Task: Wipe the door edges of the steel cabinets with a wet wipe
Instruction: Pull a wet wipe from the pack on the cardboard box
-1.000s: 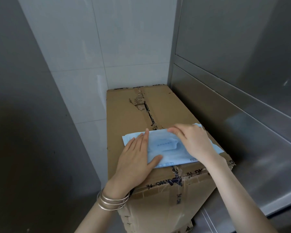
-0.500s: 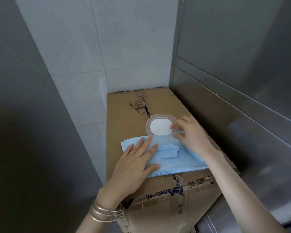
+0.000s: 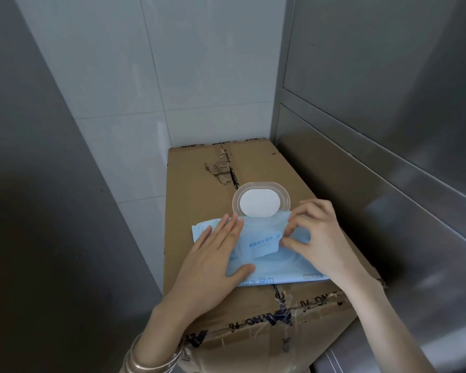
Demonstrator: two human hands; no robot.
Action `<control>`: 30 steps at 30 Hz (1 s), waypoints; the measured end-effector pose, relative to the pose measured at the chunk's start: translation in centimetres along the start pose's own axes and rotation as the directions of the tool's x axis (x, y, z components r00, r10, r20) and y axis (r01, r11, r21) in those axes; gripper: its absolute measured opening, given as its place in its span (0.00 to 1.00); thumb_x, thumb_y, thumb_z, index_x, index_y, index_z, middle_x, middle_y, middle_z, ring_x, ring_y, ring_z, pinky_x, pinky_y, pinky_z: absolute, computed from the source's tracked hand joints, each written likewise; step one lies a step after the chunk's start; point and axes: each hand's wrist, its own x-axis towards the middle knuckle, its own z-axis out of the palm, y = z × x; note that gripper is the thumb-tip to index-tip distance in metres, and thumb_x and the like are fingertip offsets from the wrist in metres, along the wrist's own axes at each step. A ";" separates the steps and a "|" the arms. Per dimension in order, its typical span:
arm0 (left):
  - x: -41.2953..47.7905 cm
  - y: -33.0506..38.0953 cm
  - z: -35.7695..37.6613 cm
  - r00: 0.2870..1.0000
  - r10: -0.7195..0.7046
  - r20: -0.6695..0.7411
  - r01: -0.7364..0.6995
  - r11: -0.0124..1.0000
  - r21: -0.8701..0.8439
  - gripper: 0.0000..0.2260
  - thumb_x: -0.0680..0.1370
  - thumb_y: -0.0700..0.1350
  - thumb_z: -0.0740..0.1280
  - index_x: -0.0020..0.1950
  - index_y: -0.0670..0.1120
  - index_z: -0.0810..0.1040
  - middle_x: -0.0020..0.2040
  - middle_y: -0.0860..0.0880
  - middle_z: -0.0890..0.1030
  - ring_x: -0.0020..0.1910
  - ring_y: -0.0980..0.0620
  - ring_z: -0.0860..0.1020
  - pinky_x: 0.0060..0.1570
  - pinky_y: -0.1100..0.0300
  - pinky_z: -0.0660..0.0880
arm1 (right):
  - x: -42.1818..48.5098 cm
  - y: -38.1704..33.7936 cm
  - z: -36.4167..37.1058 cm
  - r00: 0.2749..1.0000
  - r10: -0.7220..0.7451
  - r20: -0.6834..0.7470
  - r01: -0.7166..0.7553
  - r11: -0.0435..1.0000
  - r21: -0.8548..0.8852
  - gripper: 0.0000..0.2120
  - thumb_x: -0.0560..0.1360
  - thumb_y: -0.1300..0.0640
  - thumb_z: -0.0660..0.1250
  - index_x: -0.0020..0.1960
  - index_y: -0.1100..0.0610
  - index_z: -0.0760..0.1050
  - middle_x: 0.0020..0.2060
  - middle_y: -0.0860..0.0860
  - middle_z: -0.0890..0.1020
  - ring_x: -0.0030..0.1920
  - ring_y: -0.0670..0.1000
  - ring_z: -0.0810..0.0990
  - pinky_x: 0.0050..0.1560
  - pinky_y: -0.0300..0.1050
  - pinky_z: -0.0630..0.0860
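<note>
My left hand lies flat on the pack, fingers straight and together, thumb spread along its near edge. My right hand is curled just beside it, thumb and forefinger pinched on the right end of the seal, as far as I can judge. The pack sits on the box, under both hands. Its clear lid is flipped open and lies beyond my fingertips.

I judge the pack to be light, soft and slick in its film, so it would skate on the cardboard if I pulled without the left palm bearing down. The seal looks like thin sticky film, so I would peel it slowly from its end. The wipe itself should be limp, damp and weightless (and likely to drag its neighbour out). I would take it by a small pinch of the top sheet at the opening, then bunch it in the fingers before wiping.

No wipe shows yet, since the opening is under the seal. My right hand covers the pack's right end. The print is too small to read. To the right of that hand is a steel cabinet with panel seams, but I cannot tell which are door edges. The surface left of my left hand is dark and featureless.
</note>
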 end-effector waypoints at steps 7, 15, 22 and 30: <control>-0.1 0.9 -0.4 0.976 -0.081 -0.200 0.021 0.959 -0.284 0.30 0.76 0.61 0.63 0.71 0.69 0.47 0.67 0.77 0.51 0.67 0.79 0.50 0.65 0.80 0.49 | 0.9 -2.7 0.6 0.967 -0.205 0.154 0.169 0.960 0.221 0.10 0.75 0.62 0.67 0.51 0.51 0.83 0.45 0.41 0.78 0.52 0.45 0.69 0.54 0.29 0.63; -0.1 0.5 0.0 0.979 -0.034 -0.199 -0.009 0.978 -0.209 0.17 0.80 0.48 0.64 0.69 0.55 0.70 0.72 0.66 0.59 0.70 0.68 0.58 0.70 0.68 0.56 | 1.3 -2.2 0.1 0.977 -0.069 0.201 0.016 0.966 0.257 0.09 0.74 0.66 0.68 0.47 0.55 0.83 0.45 0.44 0.77 0.48 0.44 0.75 0.50 0.28 0.69; 0.0 0.2 0.3 0.990 -0.055 -0.131 0.029 0.982 -0.189 0.15 0.78 0.52 0.66 0.63 0.55 0.69 0.71 0.68 0.54 0.65 0.73 0.54 0.59 0.84 0.46 | 1.5 -1.7 0.6 0.935 0.034 0.354 -0.063 0.995 0.072 0.06 0.70 0.54 0.74 0.46 0.52 0.84 0.45 0.41 0.70 0.49 0.41 0.70 0.51 0.38 0.70; 0.0 0.6 0.2 0.993 -0.087 -0.084 0.073 0.984 -0.163 0.21 0.75 0.58 0.67 0.65 0.57 0.66 0.76 0.63 0.55 0.72 0.63 0.58 0.72 0.62 0.56 | 1.3 -2.8 1.4 0.960 -0.073 0.272 0.106 0.988 -0.108 0.06 0.73 0.52 0.70 0.45 0.54 0.81 0.45 0.44 0.71 0.49 0.45 0.69 0.40 0.41 0.70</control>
